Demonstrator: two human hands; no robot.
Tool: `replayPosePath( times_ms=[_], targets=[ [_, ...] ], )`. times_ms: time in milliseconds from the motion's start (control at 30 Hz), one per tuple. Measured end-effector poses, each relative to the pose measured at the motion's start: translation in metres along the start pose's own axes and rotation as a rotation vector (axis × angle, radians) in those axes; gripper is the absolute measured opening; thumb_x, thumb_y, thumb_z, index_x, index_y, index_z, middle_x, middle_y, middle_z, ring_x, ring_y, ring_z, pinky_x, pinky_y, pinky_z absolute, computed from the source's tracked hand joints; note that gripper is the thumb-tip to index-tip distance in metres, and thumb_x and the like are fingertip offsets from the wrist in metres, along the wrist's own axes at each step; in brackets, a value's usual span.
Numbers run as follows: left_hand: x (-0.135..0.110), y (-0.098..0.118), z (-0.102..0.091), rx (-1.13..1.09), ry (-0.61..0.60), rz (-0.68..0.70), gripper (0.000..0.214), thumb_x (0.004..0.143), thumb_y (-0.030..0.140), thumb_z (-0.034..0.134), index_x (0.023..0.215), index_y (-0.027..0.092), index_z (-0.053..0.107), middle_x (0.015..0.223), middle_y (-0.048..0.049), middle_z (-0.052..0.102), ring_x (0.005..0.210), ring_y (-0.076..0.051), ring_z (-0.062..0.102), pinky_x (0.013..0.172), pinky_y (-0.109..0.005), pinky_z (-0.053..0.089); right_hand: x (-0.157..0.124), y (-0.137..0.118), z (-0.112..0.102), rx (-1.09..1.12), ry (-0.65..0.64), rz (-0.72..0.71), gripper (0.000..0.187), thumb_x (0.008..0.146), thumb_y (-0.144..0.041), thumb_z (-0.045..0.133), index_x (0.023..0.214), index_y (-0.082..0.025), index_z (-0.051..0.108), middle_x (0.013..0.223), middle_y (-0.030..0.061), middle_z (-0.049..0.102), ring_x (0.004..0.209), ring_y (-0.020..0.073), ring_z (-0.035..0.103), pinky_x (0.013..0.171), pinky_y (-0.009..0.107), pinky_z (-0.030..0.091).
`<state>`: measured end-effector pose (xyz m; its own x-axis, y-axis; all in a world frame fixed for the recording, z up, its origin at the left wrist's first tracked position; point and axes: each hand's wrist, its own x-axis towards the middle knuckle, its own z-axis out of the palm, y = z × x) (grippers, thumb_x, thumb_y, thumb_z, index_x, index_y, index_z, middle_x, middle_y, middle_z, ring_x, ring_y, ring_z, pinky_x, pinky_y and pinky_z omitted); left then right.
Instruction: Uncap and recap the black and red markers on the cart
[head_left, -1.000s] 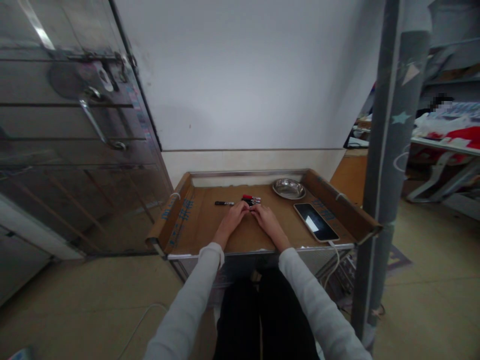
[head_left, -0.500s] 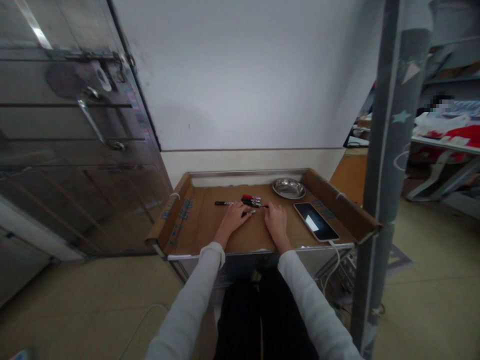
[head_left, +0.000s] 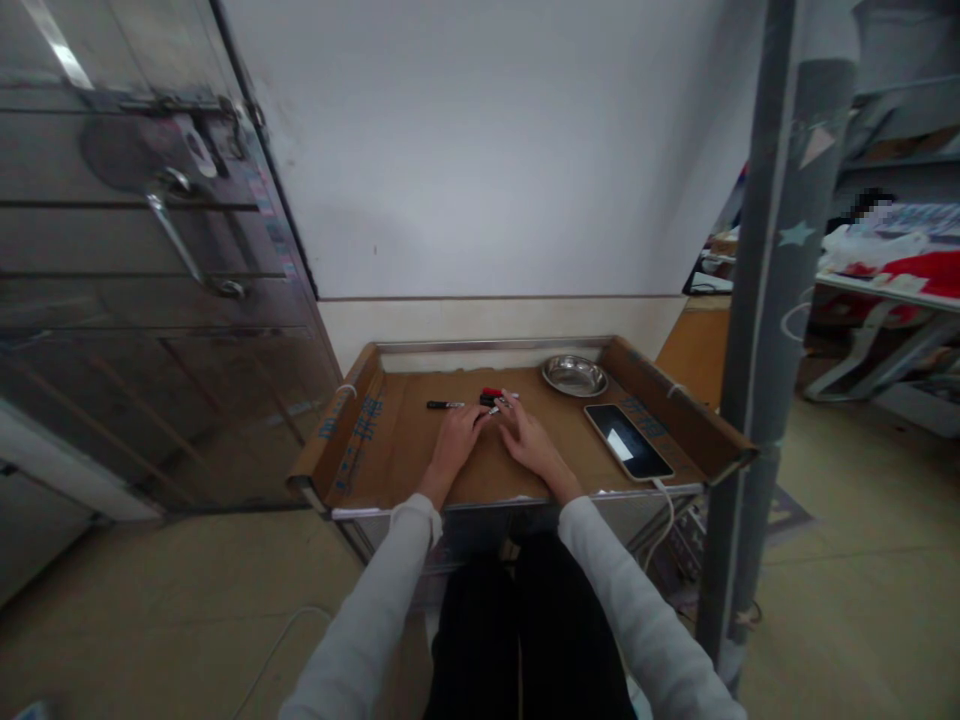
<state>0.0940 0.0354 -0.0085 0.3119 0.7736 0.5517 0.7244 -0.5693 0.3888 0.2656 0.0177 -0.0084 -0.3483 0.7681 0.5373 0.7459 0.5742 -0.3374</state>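
My left hand [head_left: 456, 438] is closed on a slim black-and-white marker [head_left: 492, 411] that points up and to the right from its fingertips. Close beside it, my right hand [head_left: 527, 437] has its fingers bent round the far end of the same marker, partly covering it. Just beyond the fingers, a red marker [head_left: 491, 392] lies with dark markers [head_left: 487, 400], partly hidden by my right hand. Another black marker [head_left: 445, 405] rests by itself, left of the group and above my left hand.
Brown cardboard [head_left: 397, 450] with raised sides lines the small table. A round steel dish [head_left: 574, 375] stands at the back right. A phone [head_left: 628, 442] with a white cable [head_left: 666, 520] lies to the right. A grey pole [head_left: 780, 300] rises beyond the right edge.
My right hand has moved left and slightly away from me, up to the left hand. The marker in my left hand has shifted up and left. The view has shifted slightly.
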Motion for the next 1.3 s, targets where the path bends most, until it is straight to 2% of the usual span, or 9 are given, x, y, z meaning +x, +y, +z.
replayPosePath(
  times_ms=[100, 267, 333, 467, 667, 833, 967, 1133, 1300],
  targets=[
    [-0.008, -0.005, -0.009, 0.146, 0.081, -0.13, 0.016, 0.088, 0.026, 0.051, 0.098, 0.021, 0.062, 0.099, -0.0061, 0.066, 0.096, -0.022, 0.054, 0.088, -0.038, 0.041, 0.001, 0.001, -0.001, -0.017, 0.035, 0.057, 0.052, 0.087, -0.019, 0.037, 0.139, -0.015, 0.03, 0.129, 0.0122, 0.053, 0.117, 0.0199, 0.05, 0.097, 0.036, 0.039],
    [-0.015, -0.025, -0.009, 0.205, 0.157, -0.317, 0.009, 0.084, 0.021, 0.056, 0.085, 0.017, 0.065, 0.095, -0.0083, 0.059, 0.095, -0.023, 0.05, 0.083, -0.039, 0.044, 0.005, 0.007, 0.001, -0.262, 0.026, 0.183, 0.032, 0.087, -0.014, 0.037, 0.113, -0.014, 0.056, 0.112, 0.0124, 0.06, 0.103, 0.0228, 0.051, 0.091, 0.035, 0.037],
    [-0.013, -0.031, -0.005, 0.163, 0.197, -0.327, 0.01, 0.085, 0.017, 0.054, 0.089, 0.016, 0.063, 0.097, -0.0083, 0.055, 0.095, -0.021, 0.05, 0.083, -0.037, 0.045, 0.008, 0.008, 0.002, -0.349, 0.003, 0.224, 0.028, 0.088, -0.015, 0.038, 0.106, -0.015, 0.059, 0.109, 0.0124, 0.059, 0.101, 0.023, 0.05, 0.088, 0.035, 0.037],
    [-0.003, -0.041, -0.001, 0.082, 0.211, -0.313, 0.013, 0.084, 0.012, 0.054, 0.096, 0.016, 0.058, 0.1, -0.0068, 0.051, 0.094, -0.018, 0.05, 0.085, -0.035, 0.045, 0.01, 0.008, 0.001, -0.417, -0.007, 0.256, 0.026, 0.09, -0.018, 0.039, 0.105, -0.018, 0.06, 0.106, 0.0118, 0.058, 0.099, 0.023, 0.049, 0.085, 0.034, 0.035],
    [0.011, -0.053, -0.009, 0.06, 0.091, -0.246, 0.005, 0.081, 0.014, 0.058, 0.084, 0.017, 0.058, 0.092, -0.0052, 0.053, 0.092, -0.02, 0.05, 0.087, -0.037, 0.045, 0.011, 0.009, 0.002, -0.437, -0.016, 0.27, 0.023, 0.089, -0.022, 0.042, 0.104, -0.019, 0.06, 0.104, 0.0113, 0.057, 0.098, 0.0232, 0.048, 0.083, 0.033, 0.035],
    [0.012, -0.037, -0.006, 0.093, 0.09, -0.176, 0.019, 0.081, 0.011, 0.055, 0.099, 0.016, 0.054, 0.103, -0.0079, 0.051, 0.1, -0.02, 0.049, 0.091, -0.037, 0.043, 0.012, 0.012, 0.005, -0.401, -0.031, 0.237, 0.019, 0.089, -0.022, 0.044, 0.1, -0.018, 0.059, 0.103, 0.0101, 0.058, 0.097, 0.0224, 0.049, 0.082, 0.032, 0.035],
    [0.015, -0.012, 0.012, 0.116, -0.025, -0.03, 0.018, 0.084, 0.012, 0.051, 0.101, 0.017, 0.054, 0.102, -0.0074, 0.051, 0.099, -0.02, 0.051, 0.092, -0.036, 0.042, 0.011, 0.013, 0.007, -0.412, -0.008, 0.236, 0.02, 0.09, -0.026, 0.043, 0.1, -0.018, 0.059, 0.103, 0.0103, 0.059, 0.096, 0.0229, 0.05, 0.082, 0.033, 0.036],
    [0.024, -0.002, 0.031, 0.074, -0.043, -0.094, 0.015, 0.085, 0.012, 0.049, 0.097, 0.016, 0.055, 0.1, -0.0083, 0.054, 0.098, -0.021, 0.054, 0.091, -0.038, 0.043, 0.011, 0.015, 0.007, -0.413, -0.015, 0.254, 0.021, 0.09, -0.029, 0.043, 0.097, -0.018, 0.061, 0.102, 0.0104, 0.06, 0.096, 0.0231, 0.051, 0.082, 0.033, 0.036],
    [0.024, -0.006, 0.033, -0.03, -0.079, -0.091, 0.011, 0.085, 0.01, 0.048, 0.088, 0.018, 0.056, 0.096, -0.0054, 0.057, 0.095, -0.018, 0.055, 0.09, -0.035, 0.044, 0.012, 0.017, 0.009, -0.394, -0.01, 0.244, 0.021, 0.09, -0.029, 0.045, 0.096, -0.018, 0.062, 0.104, 0.0109, 0.06, 0.097, 0.0234, 0.05, 0.082, 0.033, 0.035]
  ],
)
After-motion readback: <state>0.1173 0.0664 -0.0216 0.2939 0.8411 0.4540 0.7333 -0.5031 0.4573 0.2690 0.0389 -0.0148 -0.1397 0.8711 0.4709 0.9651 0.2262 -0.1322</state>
